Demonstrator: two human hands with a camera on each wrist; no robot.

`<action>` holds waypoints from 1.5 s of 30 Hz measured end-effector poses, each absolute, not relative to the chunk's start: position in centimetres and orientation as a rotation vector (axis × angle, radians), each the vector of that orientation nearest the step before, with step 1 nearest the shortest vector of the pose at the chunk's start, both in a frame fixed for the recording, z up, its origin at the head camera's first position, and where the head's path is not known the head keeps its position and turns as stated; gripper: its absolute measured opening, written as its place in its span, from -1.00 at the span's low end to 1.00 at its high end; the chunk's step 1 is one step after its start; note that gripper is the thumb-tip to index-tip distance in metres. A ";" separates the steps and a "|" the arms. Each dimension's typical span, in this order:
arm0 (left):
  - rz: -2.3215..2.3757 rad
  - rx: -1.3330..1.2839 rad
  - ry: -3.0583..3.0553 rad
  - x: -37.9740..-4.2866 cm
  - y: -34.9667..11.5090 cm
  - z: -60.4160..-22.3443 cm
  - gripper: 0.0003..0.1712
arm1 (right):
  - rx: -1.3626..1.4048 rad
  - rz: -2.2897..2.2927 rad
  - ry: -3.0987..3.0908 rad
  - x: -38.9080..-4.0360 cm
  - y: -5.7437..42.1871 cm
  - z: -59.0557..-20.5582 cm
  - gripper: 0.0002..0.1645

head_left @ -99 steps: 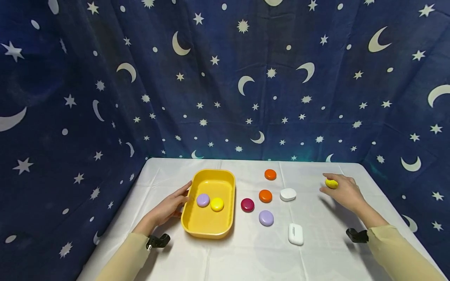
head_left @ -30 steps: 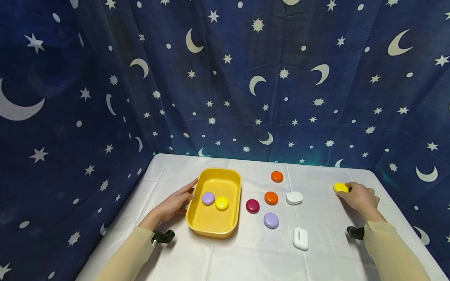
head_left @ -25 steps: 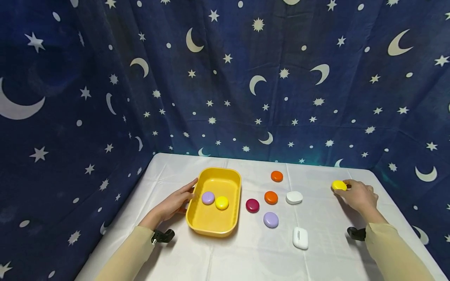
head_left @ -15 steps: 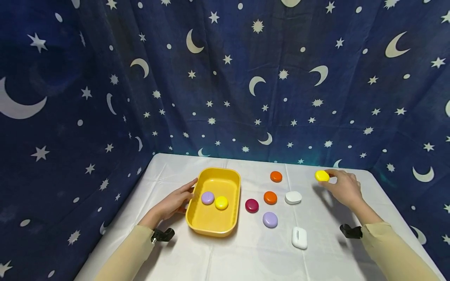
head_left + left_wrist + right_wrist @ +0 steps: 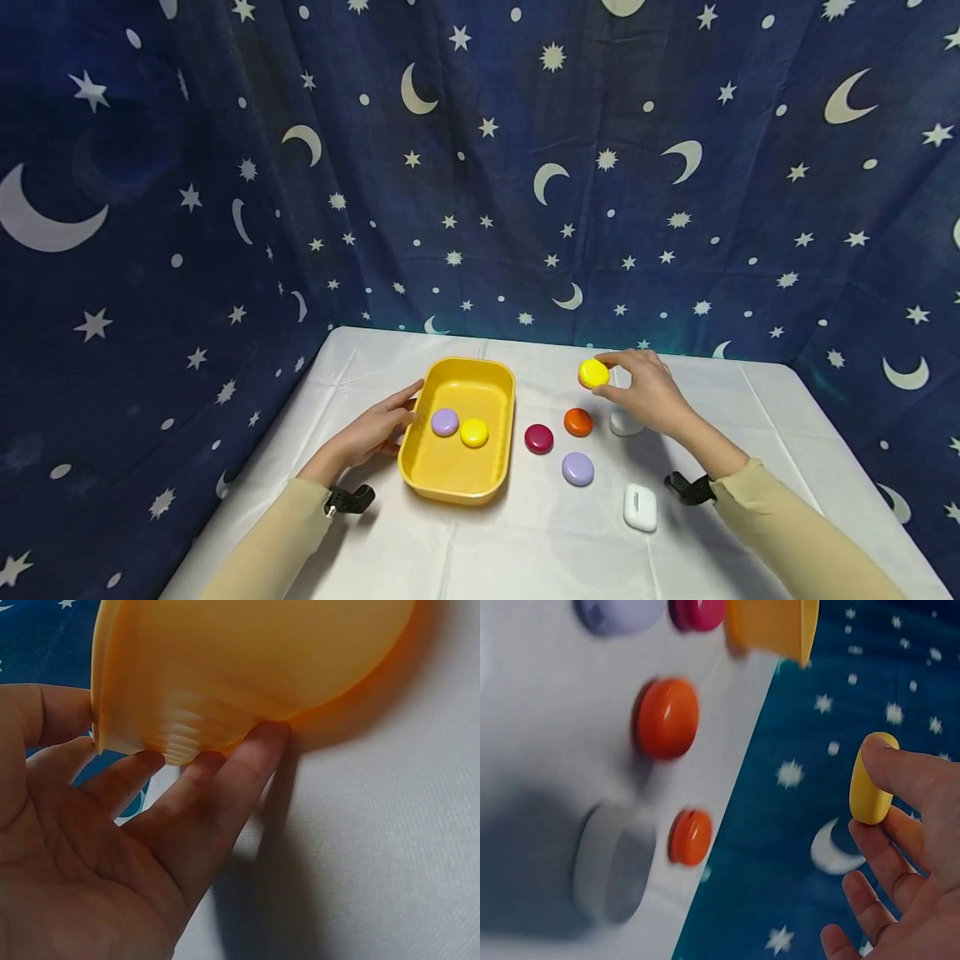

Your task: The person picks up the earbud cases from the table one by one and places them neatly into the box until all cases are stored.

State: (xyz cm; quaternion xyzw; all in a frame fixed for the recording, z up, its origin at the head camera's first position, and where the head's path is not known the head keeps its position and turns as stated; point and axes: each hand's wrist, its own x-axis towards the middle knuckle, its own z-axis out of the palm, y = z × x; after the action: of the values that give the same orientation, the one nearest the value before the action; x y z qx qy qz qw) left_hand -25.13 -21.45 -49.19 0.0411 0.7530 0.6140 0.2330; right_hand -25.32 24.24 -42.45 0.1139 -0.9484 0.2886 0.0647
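Note:
My right hand [image 5: 643, 390] pinches a smooth yellow round disc [image 5: 594, 373] between thumb and fingers, raised above the table. In the right wrist view this yellow disc [image 5: 873, 780] shows edge-on at the fingertips. My left hand [image 5: 378, 432] rests its fingertips along the left outer wall of a yellow tray [image 5: 455, 492]. From the left wrist view, fairly straight fingers [image 5: 259, 750] touch the tray's wall [image 5: 225, 712] near its rim. Inside the tray lie a lilac disc [image 5: 445, 422] and another yellow disc [image 5: 474, 433].
Right of the tray lie a dark red disc [image 5: 539, 439], an orange disc [image 5: 578, 422] and a lilac disc [image 5: 577, 469]. A second orange disc [image 5: 691, 837] shows in the right wrist view. Two white rounded pieces, an oval one [image 5: 625, 423] and a slotted one [image 5: 640, 508], sit farther right.
My right hand picked up the yellow disc at the table's far right and has carried it left, over the farther orange disc. My left hand stays at the tray.

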 end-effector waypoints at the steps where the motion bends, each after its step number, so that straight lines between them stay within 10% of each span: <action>1: 1.686 0.112 2.072 -25.1 -21.4 -49.2 -0.20 | 0.358 0.877 -2.863 -25.3 23.6 -42.4 -0.32; 45: 1.696 0.079 2.057 -25.2 -21.3 -49.0 -0.20 | 1.235 0.461 -3.003 -25.1 5.4 -44.4 -0.48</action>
State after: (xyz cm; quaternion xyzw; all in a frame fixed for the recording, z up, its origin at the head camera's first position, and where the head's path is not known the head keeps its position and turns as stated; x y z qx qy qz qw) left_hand -25.21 -21.33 -49.01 0.0286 0.7496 0.6180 0.2353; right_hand -25.13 5.38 -44.41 0.3758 -0.9134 0.1403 -0.0689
